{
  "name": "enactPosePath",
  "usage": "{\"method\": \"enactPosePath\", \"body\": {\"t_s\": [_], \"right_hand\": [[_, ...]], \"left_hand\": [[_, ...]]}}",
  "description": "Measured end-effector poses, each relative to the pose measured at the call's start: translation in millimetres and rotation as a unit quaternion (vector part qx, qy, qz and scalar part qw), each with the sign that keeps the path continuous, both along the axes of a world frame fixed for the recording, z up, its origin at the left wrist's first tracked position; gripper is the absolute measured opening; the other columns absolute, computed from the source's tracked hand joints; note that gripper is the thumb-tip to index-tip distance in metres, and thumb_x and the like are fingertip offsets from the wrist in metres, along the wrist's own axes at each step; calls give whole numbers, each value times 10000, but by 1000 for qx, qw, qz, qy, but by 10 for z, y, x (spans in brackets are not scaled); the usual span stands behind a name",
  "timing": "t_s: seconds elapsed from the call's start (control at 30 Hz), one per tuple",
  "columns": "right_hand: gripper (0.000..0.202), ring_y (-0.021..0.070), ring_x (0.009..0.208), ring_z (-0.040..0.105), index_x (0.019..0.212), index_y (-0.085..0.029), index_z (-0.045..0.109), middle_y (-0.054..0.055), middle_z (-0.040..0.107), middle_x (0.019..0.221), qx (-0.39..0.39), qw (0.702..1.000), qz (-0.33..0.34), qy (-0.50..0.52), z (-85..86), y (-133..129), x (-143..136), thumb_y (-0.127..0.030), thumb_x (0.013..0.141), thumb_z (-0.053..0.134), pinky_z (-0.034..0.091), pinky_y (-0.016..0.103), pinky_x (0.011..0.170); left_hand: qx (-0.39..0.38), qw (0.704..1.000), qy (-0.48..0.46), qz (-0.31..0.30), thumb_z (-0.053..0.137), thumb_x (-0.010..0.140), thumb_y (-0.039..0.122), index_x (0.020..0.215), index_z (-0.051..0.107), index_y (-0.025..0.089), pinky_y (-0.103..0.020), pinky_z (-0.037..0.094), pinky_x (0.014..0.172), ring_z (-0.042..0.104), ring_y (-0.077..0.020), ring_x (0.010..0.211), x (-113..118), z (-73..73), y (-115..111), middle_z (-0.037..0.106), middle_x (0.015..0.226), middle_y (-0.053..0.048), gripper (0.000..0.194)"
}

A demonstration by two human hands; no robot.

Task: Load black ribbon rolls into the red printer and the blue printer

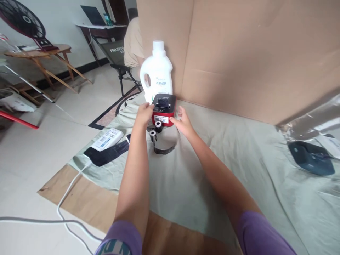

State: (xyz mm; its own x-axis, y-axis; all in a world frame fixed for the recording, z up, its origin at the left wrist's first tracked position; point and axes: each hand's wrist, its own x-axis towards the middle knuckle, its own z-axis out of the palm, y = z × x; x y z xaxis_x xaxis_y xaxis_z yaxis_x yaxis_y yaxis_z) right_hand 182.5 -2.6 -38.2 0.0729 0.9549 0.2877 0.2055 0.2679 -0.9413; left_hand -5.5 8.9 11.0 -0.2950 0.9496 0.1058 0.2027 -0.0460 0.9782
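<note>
A red and black box-shaped device [165, 114] with a white label on its front and a dark block in its top sits on the green cloth. My left hand [143, 114] is closed against its left side, with the fingertips at the top edge. At its right front corner the thumb of my right hand [183, 122] touches or nearly touches it, while the other fingers stand apart from its side. Just in front are two small rolls with white cores, one roll [158, 126] by the box and another roll [153, 135] nearer me, with a dark curved strip [164, 151] beside them.
A white detergent jug [157, 76] stands behind the device, before a cardboard panel [239, 53]. Left on the cloth [212, 170] lie a white box [107, 139] and a black strap-like piece [106, 154] near a white cable [67, 191]. A person [133, 44] sits behind the jug.
</note>
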Motion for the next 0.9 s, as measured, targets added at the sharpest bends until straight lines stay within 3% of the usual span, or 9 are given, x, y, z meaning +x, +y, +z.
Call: {"method": "enactPosePath", "body": {"t_s": [0.17,0.3,0.4,0.5,0.6,0.7,0.8,0.9], "right_hand": [[1169,299,1368,455,1564,-210,189,123,456,1500,19,997,66,21,-167,205,-247,-466,635,851,345,467,1166],[1271,281,1418,392,1588,-174,53,149,384,1548,51,997,47,27,-266,177,-277,-527,655,840,283,443,1200],[1281,255,1395,428,1588,-155,-9,155,401,1538,67,994,58,62,-213,114,-201,-600,692,792,308,421,1191],[1257,240,1384,445,1591,-185,-22,135,423,1528,80,993,44,79,10,-50,-5,-660,715,745,346,408,1174],[1197,242,1399,426,1592,-218,-42,126,361,1567,94,993,5,77,324,-371,317,-642,765,711,367,421,1163],[1128,248,1436,368,1593,-240,-24,111,262,1613,112,991,-38,63,579,-856,719,-565,802,711,336,450,1180],[1051,249,1473,295,1594,-251,41,93,234,1625,126,988,-86,22,679,-1452,1102,-492,822,712,268,461,1212],[1034,276,1451,340,1594,-236,78,115,292,1600,107,989,-105,2,611,-2042,1374,-466,816,719,299,477,1197]], "left_hand": [[-35,998,-45,-21,522,833,324,810,687,124,-310,486,798,621,-198,783,60,-158,55,690,774,-50,260],[-8,999,-33,-40,521,841,351,905,712,132,-290,480,827,625,-195,847,41,-206,61,727,868,-54,297],[32,996,36,-76,495,862,350,987,722,144,-313,484,889,630,-216,956,93,-117,38,742,978,-68,331],[65,988,90,-103,475,894,352,1047,726,162,-357,480,952,641,-244,1026,295,110,-73,748,1037,-73,350],[118,980,73,-143,478,925,355,1136,712,174,-380,425,1073,625,-253,1154,671,374,-319,729,1163,-71,364],[171,968,-9,-181,481,950,382,1284,647,197,-346,328,1182,506,-227,1349,1132,500,-689,629,1366,-45,417],[189,951,-80,-232,479,961,431,1408,548,242,-301,276,1221,390,-201,1446,1521,419,-1138,498,1503,-2,490],[193,930,-104,-297,477,965,462,1483,453,263,-282,236,1243,318,-196,1484,1743,199,-1619,388,1573,17,555]]}}
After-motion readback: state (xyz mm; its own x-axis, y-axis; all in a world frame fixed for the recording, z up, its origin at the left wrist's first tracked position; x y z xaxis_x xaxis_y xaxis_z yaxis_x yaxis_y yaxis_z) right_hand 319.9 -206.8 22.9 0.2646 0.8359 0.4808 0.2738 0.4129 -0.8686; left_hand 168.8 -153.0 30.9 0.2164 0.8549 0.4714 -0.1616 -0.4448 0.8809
